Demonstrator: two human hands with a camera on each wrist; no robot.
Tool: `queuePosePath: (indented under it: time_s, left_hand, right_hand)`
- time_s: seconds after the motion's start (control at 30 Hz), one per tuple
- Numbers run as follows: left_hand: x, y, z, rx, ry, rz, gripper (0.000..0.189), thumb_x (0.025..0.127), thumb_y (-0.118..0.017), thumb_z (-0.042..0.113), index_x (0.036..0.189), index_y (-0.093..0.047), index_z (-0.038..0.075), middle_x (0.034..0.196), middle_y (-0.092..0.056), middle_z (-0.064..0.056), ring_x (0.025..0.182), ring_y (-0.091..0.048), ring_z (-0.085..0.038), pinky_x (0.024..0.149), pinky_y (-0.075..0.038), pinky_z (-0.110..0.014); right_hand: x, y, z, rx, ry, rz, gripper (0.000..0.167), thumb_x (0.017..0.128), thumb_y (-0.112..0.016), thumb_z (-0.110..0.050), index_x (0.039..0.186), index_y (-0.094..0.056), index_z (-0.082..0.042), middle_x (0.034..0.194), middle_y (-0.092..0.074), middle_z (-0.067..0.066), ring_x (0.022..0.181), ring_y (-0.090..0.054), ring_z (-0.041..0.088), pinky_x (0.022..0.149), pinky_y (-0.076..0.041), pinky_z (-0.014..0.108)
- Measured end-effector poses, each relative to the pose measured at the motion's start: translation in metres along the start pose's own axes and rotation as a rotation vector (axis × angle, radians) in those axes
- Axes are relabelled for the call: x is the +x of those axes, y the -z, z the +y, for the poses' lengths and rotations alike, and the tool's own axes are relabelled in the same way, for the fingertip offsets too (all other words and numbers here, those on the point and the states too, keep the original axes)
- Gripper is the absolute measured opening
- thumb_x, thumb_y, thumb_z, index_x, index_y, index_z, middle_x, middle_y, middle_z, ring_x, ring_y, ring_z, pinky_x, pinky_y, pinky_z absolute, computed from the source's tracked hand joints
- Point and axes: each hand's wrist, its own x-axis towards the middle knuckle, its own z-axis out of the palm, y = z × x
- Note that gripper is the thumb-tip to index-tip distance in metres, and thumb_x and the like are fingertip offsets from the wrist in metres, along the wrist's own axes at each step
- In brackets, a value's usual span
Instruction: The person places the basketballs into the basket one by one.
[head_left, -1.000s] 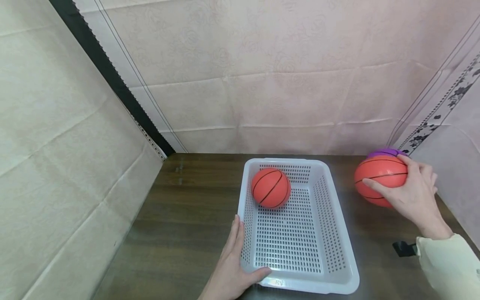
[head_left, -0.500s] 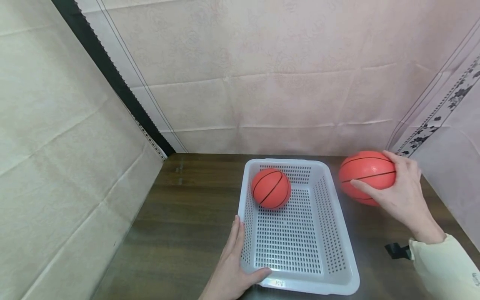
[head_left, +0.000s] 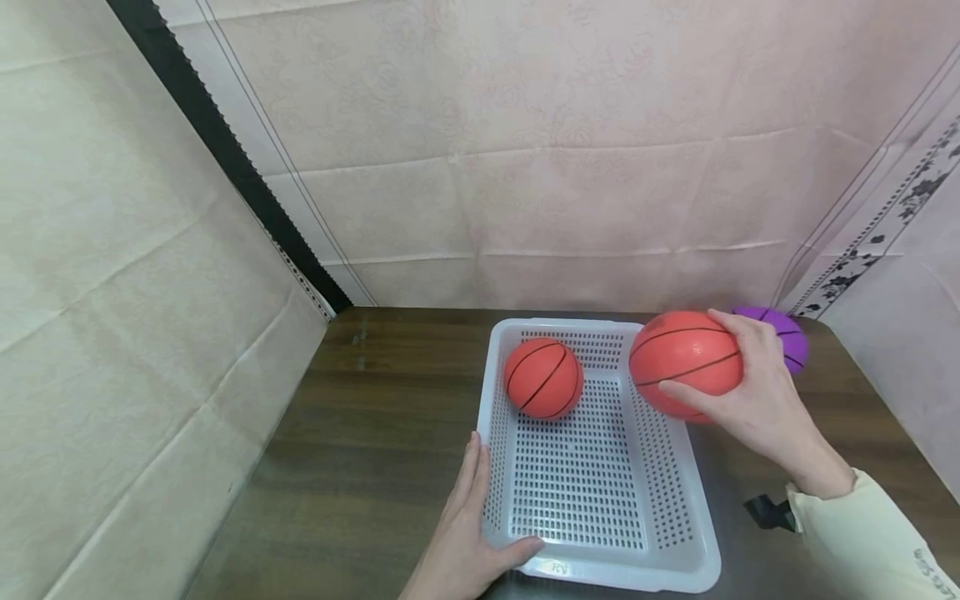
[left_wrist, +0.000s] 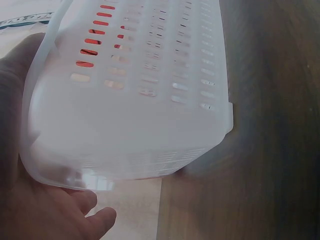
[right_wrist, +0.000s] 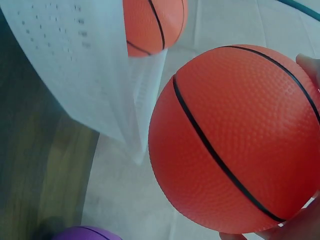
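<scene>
My right hand (head_left: 757, 400) grips a large red-orange toy basketball (head_left: 678, 358) from its right side, thumb in front and fingers over the top. The ball overlaps the right rim of a white perforated plastic basket (head_left: 592, 562) in the head view. In the right wrist view the ball (right_wrist: 235, 140) shows beside the basket wall (right_wrist: 85, 65). A smaller red-orange basketball (head_left: 543, 377) lies inside the basket at its far left. My left hand (head_left: 468, 533) rests against the near-left corner, fingers straight along the left side and thumb at the front rim.
A purple ball (head_left: 791, 342) with black lines stands on the dark wooden table (head_left: 360, 475) behind my right hand, near the back right corner. Pale cloth walls (head_left: 570, 200) enclose the back and both sides. A black strap end (head_left: 768, 512) sticks out from my right sleeve.
My right hand has carried the large basketball leftward to the basket's right rim. The purple ball, hidden half a second ago, shows again. My left hand and the basket have stayed in place.
</scene>
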Motion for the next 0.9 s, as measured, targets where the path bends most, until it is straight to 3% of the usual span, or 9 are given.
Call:
queuePosePath:
  time_s: [0.2, 0.47, 0.9]
  left_hand:
    - [0.001, 0.0, 0.0, -0.002, 0.038, -0.018, 0.124, 0.068, -0.067, 0.077, 0.157, 0.003, 0.027, 0.159, 0.015, 0.018, 0.145, -0.013, -0.028, 0.106, -0.028, -0.061]
    - [0.002, 0.0, 0.0, -0.001, 0.038, -0.018, 0.123, 0.068, -0.066, 0.077, 0.157, 0.003, 0.027, 0.159, 0.015, 0.019, 0.145, -0.014, -0.028, 0.106, -0.029, -0.061]
    - [0.003, -0.001, -0.001, -0.008, 0.055, -0.033, 0.123, 0.068, -0.066, 0.078, 0.156, 0.003, 0.028, 0.159, 0.016, 0.019, 0.145, -0.014, -0.03, 0.106, -0.029, -0.061]
  right_hand:
    - [-0.005, -0.009, -0.01, 0.017, 0.017, -0.053, 0.101, 0.066, -0.09, -0.041, 0.148, -0.035, -0.02, 0.14, -0.033, 0.013, 0.113, -0.042, 0.038, 0.076, -0.047, 0.064]
    - [-0.01, -0.022, -0.022, 0.043, 0.055, -0.099, 0.098, 0.064, -0.09, -0.045, 0.145, -0.04, -0.02, 0.135, -0.038, 0.008, 0.11, -0.047, 0.031, 0.077, -0.049, 0.058]
    - [-0.015, -0.043, -0.024, 0.059, 0.164, -0.162, 0.098, 0.06, -0.091, -0.048, 0.144, -0.044, -0.029, 0.137, -0.041, 0.004, 0.117, -0.042, 0.023, 0.078, -0.05, 0.057]
